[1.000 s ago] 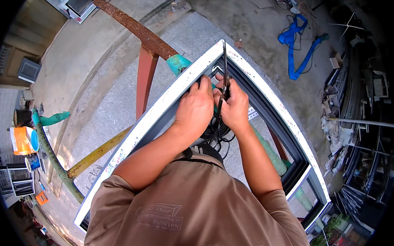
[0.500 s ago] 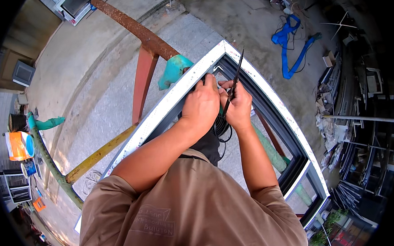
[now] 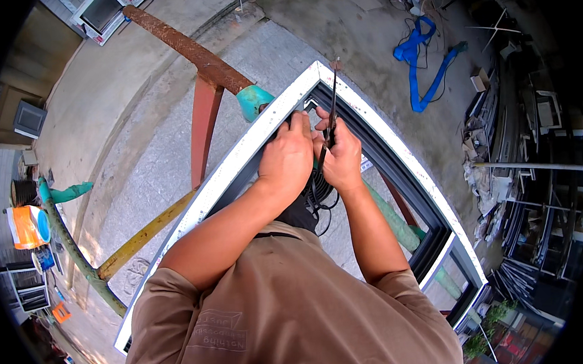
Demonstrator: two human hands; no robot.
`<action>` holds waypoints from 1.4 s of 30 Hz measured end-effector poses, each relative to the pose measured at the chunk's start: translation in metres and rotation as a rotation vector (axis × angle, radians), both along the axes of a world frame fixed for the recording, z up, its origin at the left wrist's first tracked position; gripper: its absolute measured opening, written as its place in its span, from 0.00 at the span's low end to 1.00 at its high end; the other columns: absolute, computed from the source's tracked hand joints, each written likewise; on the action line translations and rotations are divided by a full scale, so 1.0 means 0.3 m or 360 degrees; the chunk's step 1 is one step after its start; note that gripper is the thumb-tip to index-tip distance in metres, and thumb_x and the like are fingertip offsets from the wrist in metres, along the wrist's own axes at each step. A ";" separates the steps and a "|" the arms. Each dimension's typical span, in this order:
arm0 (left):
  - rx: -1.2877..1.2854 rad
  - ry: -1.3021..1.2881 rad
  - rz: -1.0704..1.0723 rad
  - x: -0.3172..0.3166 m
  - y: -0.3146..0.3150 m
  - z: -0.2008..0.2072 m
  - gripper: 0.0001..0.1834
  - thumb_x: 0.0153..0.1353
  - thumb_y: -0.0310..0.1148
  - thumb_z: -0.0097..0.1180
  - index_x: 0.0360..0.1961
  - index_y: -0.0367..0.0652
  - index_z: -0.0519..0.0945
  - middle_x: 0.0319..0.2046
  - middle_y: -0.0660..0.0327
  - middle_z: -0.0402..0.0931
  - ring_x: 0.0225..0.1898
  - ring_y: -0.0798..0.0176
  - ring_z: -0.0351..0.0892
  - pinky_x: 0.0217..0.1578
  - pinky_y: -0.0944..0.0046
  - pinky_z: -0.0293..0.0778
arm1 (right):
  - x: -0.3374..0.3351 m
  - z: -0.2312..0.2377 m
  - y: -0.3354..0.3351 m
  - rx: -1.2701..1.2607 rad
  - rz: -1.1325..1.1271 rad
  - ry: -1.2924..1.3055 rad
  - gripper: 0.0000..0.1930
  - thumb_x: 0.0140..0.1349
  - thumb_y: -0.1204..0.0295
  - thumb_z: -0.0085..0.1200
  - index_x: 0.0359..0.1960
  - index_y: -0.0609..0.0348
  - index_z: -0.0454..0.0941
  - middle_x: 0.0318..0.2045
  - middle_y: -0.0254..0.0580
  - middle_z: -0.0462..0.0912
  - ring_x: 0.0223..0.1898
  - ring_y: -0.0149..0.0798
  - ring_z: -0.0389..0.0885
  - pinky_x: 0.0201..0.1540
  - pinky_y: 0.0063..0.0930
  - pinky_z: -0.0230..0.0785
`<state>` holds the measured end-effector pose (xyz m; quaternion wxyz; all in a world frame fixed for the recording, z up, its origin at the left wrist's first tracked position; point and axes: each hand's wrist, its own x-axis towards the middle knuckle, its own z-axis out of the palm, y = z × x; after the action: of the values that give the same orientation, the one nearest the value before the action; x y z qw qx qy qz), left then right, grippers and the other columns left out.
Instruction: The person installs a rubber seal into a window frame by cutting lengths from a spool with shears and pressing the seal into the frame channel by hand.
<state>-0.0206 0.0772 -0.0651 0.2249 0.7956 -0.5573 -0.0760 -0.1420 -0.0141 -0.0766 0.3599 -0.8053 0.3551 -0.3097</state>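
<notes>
A white window frame (image 3: 237,150) with dark inner channels lies in front of me, its far corner pointing away. My left hand (image 3: 285,157) is closed at the inside of that corner, fingertips against the inner edge; what they pinch, if anything, is hidden. Close beside it, my right hand (image 3: 340,158) grips a long, thin, dark pointed tool (image 3: 334,100), its tip up past the frame's corner. The right thumb and forefinger come near the left fingertips. Below both hands hangs a coil of black cord or strip (image 3: 318,191), partly covered by them.
Under the frame stand supports: a rusty beam (image 3: 185,46) with a teal-wrapped end, a yellow bar (image 3: 146,234) and a green pipe (image 3: 394,219). A blue strap (image 3: 415,70) lies on the floor at far right. Stacked profiles and scrap (image 3: 538,235) line the right side.
Both hands and the tool appear slightly further left in view, as the whole view has shifted a little. The hands stay at the same frame corner, and the right hand keeps its grip.
</notes>
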 end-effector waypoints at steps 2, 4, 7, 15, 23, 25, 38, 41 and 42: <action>0.0007 0.0058 -0.0007 0.004 0.000 0.005 0.26 0.81 0.38 0.55 0.70 0.28 0.79 0.60 0.50 0.79 0.57 0.45 0.87 0.46 0.47 0.92 | -0.003 -0.006 -0.010 0.0052 0.0000 0.0080 0.20 0.68 0.70 0.70 0.59 0.60 0.85 0.35 0.53 0.90 0.37 0.60 0.91 0.43 0.47 0.82; 0.0070 0.0000 -0.0037 0.014 0.005 0.010 0.26 0.81 0.37 0.55 0.71 0.29 0.78 0.61 0.49 0.79 0.57 0.45 0.87 0.48 0.48 0.92 | 0.005 -0.004 -0.006 0.0010 0.0002 0.0146 0.16 0.67 0.73 0.69 0.55 0.61 0.84 0.37 0.51 0.90 0.37 0.55 0.92 0.43 0.44 0.82; 0.0082 -0.0078 -0.0093 0.024 0.015 0.019 0.23 0.81 0.33 0.54 0.69 0.29 0.78 0.61 0.49 0.78 0.57 0.45 0.87 0.51 0.48 0.91 | 0.008 0.023 -0.010 0.0002 0.0049 0.0227 0.14 0.66 0.73 0.68 0.51 0.60 0.82 0.37 0.54 0.91 0.40 0.59 0.92 0.45 0.47 0.83; 0.0129 0.0525 0.0205 0.015 0.039 0.042 0.21 0.75 0.27 0.55 0.67 0.39 0.73 0.55 0.36 0.82 0.49 0.25 0.87 0.50 0.34 0.86 | -0.006 0.100 -0.044 0.0047 0.0384 0.0530 0.17 0.63 0.69 0.67 0.51 0.55 0.77 0.69 0.55 0.86 0.50 0.67 0.90 0.50 0.61 0.80; 0.0093 0.0219 0.0129 0.004 0.038 0.023 0.29 0.74 0.31 0.61 0.74 0.41 0.76 0.62 0.45 0.81 0.59 0.33 0.85 0.56 0.38 0.84 | -0.013 0.044 -0.024 -0.0056 0.0283 0.0315 0.19 0.59 0.71 0.68 0.51 0.58 0.79 0.63 0.54 0.90 0.46 0.63 0.92 0.48 0.57 0.83; 0.0121 0.0098 0.0109 -0.002 0.032 0.026 0.30 0.74 0.34 0.63 0.75 0.42 0.78 0.67 0.52 0.80 0.65 0.38 0.83 0.59 0.42 0.84 | -0.029 0.024 -0.006 -0.0130 0.0231 0.0210 0.19 0.56 0.72 0.68 0.50 0.60 0.80 0.62 0.55 0.90 0.44 0.62 0.93 0.48 0.56 0.84; 0.0049 0.0376 0.0193 0.008 0.046 -0.002 0.18 0.75 0.29 0.57 0.62 0.37 0.74 0.53 0.36 0.81 0.53 0.28 0.86 0.52 0.33 0.84 | -0.002 0.052 -0.007 -0.0043 0.0205 0.0362 0.19 0.62 0.67 0.67 0.52 0.61 0.81 0.52 0.57 0.93 0.45 0.64 0.93 0.49 0.59 0.84; -0.0023 0.0435 0.0180 0.002 0.036 -0.006 0.16 0.76 0.29 0.55 0.61 0.37 0.73 0.50 0.35 0.82 0.51 0.26 0.85 0.50 0.31 0.83 | 0.004 0.054 -0.019 -0.0089 0.0211 0.0423 0.20 0.64 0.65 0.66 0.54 0.62 0.81 0.46 0.55 0.93 0.43 0.65 0.93 0.47 0.60 0.83; 0.0012 0.0438 0.0176 0.007 0.040 -0.008 0.16 0.76 0.29 0.56 0.61 0.37 0.74 0.53 0.36 0.82 0.52 0.27 0.85 0.51 0.32 0.84 | 0.004 0.056 -0.020 -0.0080 0.0212 0.0412 0.21 0.63 0.65 0.66 0.55 0.62 0.81 0.46 0.55 0.93 0.43 0.64 0.93 0.48 0.59 0.83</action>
<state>-0.0185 0.0893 -0.0675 0.3001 0.8081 -0.4761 -0.1740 -0.1408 -0.0200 -0.0598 0.3106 -0.8690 0.3365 -0.1876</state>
